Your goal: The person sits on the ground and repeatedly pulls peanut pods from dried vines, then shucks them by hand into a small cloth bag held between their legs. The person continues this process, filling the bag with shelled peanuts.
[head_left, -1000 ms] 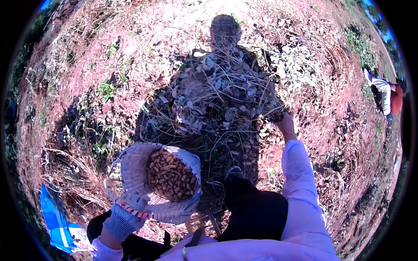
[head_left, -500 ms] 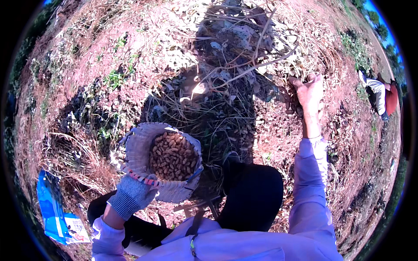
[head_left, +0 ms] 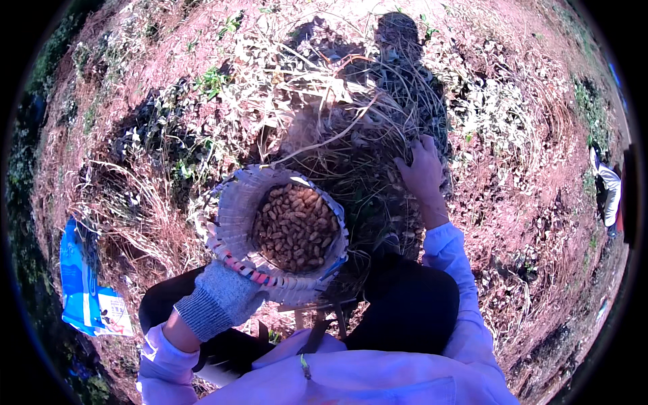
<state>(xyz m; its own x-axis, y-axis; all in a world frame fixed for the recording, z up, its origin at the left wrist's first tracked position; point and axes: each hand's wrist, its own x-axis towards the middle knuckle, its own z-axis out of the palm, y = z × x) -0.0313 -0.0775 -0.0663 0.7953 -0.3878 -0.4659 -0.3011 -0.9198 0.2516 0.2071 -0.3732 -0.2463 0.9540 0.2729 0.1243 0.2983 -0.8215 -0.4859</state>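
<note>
My left hand [head_left: 226, 291], in a grey knitted glove, is closed on the near rim of a pale woven basket [head_left: 233, 209]. The basket tilts to the right and holds a heap of unshelled peanuts [head_left: 297, 226]. To its right, my bare right hand [head_left: 423, 170] reaches down to the shaded ground beside dry stems [head_left: 337, 135]. Its thumb stands apart from the fingers, and nothing shows between them. The fingertips are partly lost in shadow and plant litter.
A blue and white plastic bag [head_left: 84, 290] lies at the far left. My bent knee [head_left: 415, 304] in dark trousers is just right of the basket. Dry straw [head_left: 135, 209] and leaf litter cover reddish soil. Another person's pale-clothed leg [head_left: 609, 192] shows at the right edge.
My right hand has moved left and nearer, from sunlit litter on the right into the shade, its fingers less curled. The basket sits slightly further right and higher in view, still in my left hand.
</note>
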